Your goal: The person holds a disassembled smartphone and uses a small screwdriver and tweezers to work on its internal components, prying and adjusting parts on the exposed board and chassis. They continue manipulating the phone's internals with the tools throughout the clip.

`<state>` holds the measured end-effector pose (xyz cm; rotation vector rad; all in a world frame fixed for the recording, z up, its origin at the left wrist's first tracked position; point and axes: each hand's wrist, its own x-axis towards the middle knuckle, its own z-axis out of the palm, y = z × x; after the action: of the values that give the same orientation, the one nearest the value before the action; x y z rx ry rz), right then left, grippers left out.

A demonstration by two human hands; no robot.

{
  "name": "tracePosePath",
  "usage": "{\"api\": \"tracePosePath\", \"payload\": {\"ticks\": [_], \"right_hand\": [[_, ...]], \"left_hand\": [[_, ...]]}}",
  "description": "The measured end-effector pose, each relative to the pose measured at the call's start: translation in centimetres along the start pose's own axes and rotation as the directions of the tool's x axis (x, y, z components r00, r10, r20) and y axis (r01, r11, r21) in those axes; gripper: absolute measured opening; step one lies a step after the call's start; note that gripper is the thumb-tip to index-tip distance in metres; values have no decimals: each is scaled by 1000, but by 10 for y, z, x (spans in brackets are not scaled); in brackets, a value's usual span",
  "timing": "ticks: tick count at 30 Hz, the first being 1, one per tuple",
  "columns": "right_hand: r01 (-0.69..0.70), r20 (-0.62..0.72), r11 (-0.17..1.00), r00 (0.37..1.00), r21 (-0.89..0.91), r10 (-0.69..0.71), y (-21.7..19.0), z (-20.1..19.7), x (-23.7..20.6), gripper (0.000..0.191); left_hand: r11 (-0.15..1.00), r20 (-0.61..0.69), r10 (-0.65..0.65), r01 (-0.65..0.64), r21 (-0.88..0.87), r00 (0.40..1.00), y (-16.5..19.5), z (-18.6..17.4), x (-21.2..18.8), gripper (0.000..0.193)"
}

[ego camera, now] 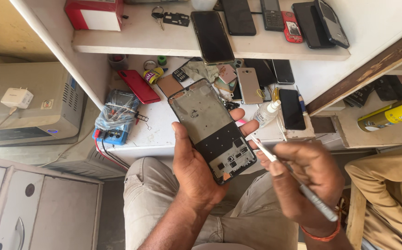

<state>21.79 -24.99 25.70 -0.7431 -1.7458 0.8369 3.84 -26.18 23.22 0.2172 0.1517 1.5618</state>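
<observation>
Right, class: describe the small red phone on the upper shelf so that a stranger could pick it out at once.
Start at the white upper shelf across the top of the view, where several phones lie in a row. Towards its right end, the small red keypad phone lies between a dark grey keypad phone and a black slab phone. It is the only red handset on that shelf.

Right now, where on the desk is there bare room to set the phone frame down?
Bare desk lies between the blue meter, the red phone and the phone frame in the left hand. Behind, phones and parts crowd together. The upper shelf has a gap beside the red box.
</observation>
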Motion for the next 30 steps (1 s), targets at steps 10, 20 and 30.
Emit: {"api": "tracePosePath", "payload": {"ticks": [10,20,30], "right_hand": [[212,73,913,977,-349,-199,-15,10,16,24],[301,94,788,950,-537,-299,-15,19,16,21],[442,177,696,890,-566,-421,-13,28,18,24]], "left_hand": [[998,-56,60,-59,29,997,2,6,-1,101],[991,-29,69,-65,114,997,0,3,0,106],[983,-118,92,-72,168,989,0,5,1,108]]}}
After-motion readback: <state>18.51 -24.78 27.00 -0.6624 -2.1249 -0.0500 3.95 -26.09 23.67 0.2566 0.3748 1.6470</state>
